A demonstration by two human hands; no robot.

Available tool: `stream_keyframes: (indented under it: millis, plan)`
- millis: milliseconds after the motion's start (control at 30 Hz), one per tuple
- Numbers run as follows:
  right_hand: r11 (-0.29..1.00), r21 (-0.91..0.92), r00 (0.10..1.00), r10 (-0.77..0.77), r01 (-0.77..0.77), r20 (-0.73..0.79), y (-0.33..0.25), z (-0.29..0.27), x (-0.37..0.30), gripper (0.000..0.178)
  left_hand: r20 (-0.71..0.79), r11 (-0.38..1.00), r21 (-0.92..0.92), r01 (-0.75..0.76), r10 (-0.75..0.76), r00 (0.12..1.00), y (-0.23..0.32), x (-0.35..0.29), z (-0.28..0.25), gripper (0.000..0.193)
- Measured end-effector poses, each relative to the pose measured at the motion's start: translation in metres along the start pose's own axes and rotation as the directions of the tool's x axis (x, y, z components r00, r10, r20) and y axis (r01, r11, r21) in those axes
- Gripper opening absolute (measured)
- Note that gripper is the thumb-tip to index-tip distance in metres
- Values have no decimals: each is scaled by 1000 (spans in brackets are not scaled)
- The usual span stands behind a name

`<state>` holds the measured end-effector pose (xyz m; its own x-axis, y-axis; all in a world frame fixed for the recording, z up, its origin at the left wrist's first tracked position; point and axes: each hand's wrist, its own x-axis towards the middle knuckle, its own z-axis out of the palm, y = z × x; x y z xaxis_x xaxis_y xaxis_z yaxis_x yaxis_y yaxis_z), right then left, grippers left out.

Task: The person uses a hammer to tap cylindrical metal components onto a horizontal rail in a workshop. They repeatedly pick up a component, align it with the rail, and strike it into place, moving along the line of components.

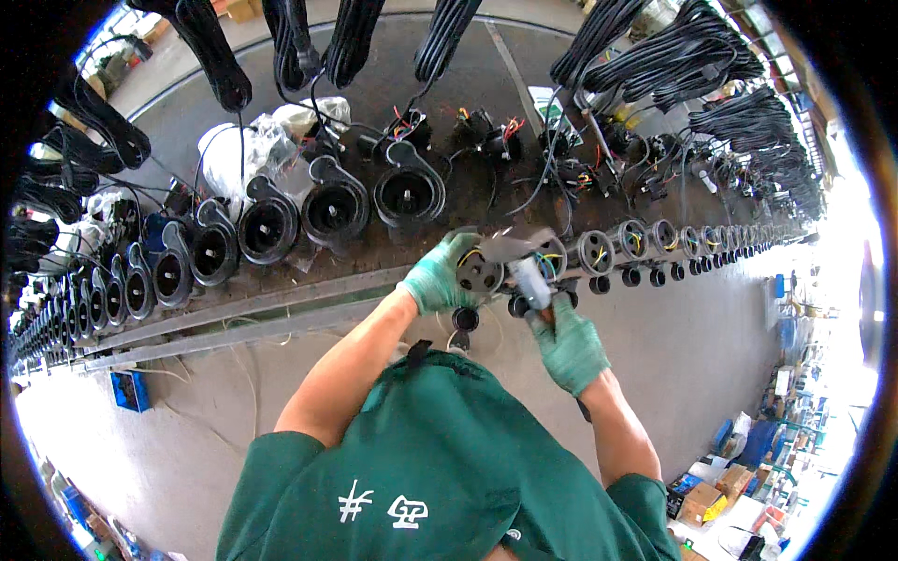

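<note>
My left hand (441, 273), in a green glove, is closed around the left side of a round grey housing (480, 273) at the bench's near edge. Holes and a bit of yellow wire show on its face. In my gloved right hand (571, 348) is a hammer (531, 283), gripped by its handle. Its metal head is blurred and hangs over the area between that housing and another round housing (550, 261) on the right, partly hiding it. Whether the head touches either one I cannot tell. A black cylindrical end (465, 320) sticks out below the left housing.
Black snail-shaped pump casings (409, 194) line the bench (369, 245) to the left. More round housings with wires (633, 240) run along its edge to the right. Coiled black cables (673, 65) hang above. A blue bin (130, 391) stands on the floor; boxes (702, 503) sit lower right.
</note>
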<state>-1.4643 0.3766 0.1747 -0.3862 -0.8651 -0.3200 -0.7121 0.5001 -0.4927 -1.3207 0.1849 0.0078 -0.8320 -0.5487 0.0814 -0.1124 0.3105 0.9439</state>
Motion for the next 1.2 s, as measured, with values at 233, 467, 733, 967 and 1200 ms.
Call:
stream_keyframes:
  millis: [233, 467, 733, 967, 1200]
  plan:
    - [973, -220, 988, 95, -65, 126, 50, 56, 21, 36, -28, 997, -14, -72, 72, 997, -4, 0, 5, 94]
    - [994, -99, 998, -36, 42, 60, 28, 21, 25, 35, -47, 997, -64, -33, 30, 998, -10, 0, 5, 100]
    - [986, -169, 985, 23, 7, 172, 36, 37, 29, 37, -30, 999, -31, -33, 32, 999, -4, -3, 3, 100]
    - [997, 70, 1000, -28, 29, -4, 70, 22, 24, 38, -14, 983, -158, 97, -100, 995, -11, -3, 10, 98]
    - [981, 172, 764, 176, -87, -621, 187, -39, 20, 27, 13, 983, -91, 161, -160, 987, 22, 0, 9, 95]
